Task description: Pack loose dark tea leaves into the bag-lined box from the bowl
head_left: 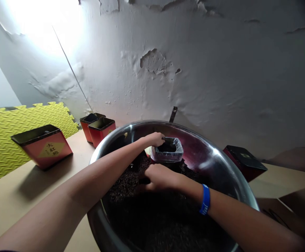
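Observation:
A large metal bowl (215, 154) holds a heap of dark, dry, leaf-like material (123, 187). Inside it, near the far wall, stands a tin lined with a clear plastic bag (169, 156), its mouth facing up. My left hand (156, 139) is closed on the tin's left rim. Closer to me, my right hand (156, 177), with a blue band (205, 199) on the wrist, reaches into the dark material with curled fingers. Its fingertips are partly buried, and what they hold is hidden.
An open red tin (50, 150) stands on the table (4, 199) at the left. Two more open red tins (106, 132) (85, 127) are behind the bowl's left side. A dark closed tin (243, 161) sits at the right. A peeling wall (207, 70) rises behind; yellow matting (0, 140) is far left.

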Demonstrator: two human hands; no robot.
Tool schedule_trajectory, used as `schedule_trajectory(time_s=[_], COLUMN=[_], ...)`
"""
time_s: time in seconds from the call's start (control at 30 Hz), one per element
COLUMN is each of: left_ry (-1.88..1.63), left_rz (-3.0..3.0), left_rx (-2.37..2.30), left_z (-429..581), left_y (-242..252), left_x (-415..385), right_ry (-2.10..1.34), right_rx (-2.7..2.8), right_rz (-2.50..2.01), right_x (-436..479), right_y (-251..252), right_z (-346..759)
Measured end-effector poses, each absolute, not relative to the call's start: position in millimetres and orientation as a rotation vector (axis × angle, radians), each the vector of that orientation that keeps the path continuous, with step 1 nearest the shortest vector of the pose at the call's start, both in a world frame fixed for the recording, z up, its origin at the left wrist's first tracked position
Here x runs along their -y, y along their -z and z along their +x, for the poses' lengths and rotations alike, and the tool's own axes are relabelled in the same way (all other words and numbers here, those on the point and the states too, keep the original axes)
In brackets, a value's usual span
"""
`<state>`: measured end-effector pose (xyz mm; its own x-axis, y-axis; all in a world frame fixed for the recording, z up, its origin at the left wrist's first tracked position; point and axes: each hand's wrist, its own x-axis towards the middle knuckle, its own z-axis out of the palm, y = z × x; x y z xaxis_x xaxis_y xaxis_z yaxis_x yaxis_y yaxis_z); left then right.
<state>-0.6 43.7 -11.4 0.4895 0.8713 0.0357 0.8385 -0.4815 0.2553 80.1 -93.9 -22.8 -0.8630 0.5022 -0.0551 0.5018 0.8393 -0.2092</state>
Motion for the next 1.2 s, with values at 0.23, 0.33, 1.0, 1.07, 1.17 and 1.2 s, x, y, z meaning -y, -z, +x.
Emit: schedule_trajectory(time_s=[0.23,0.33,1.0,1.07,1.17,1.2], left_ry=[-0.254,-0.239,-0.141,-0.123,-0.122,-0.125], left_rz=[2.537,2.555,2.345,2.31,2.271,2.263], left_rx=[-1.474,-1.453,-0.91,-0.918,-0.954,-0.967], left_z=[0.1,-0.7,-4.7,-5.4,-5.6,-5.5], left_y=[12.5,10.3,5.7,6.5,7.0,6.7], left_x=[-43.5,-42.4,-49.0,-50.7,-50.7,-50.1], right_ry=[-0.087,-0.097,0.199,0.19,0.193,0.196], right_rx=[2.753,2.625,2.486,2.503,2.505,2.504], right_rz=[-1.091,-1.149,-1.438,-1.448,-1.463,-1.468], right_x=[73.4,66.2,47.1,48.0,50.3,51.0], right_y=[9.9,-3.5,-12.7,-13.7,-16.0,-16.6], right_z=[93.0,104.0,133.5,133.2,132.4,132.2])
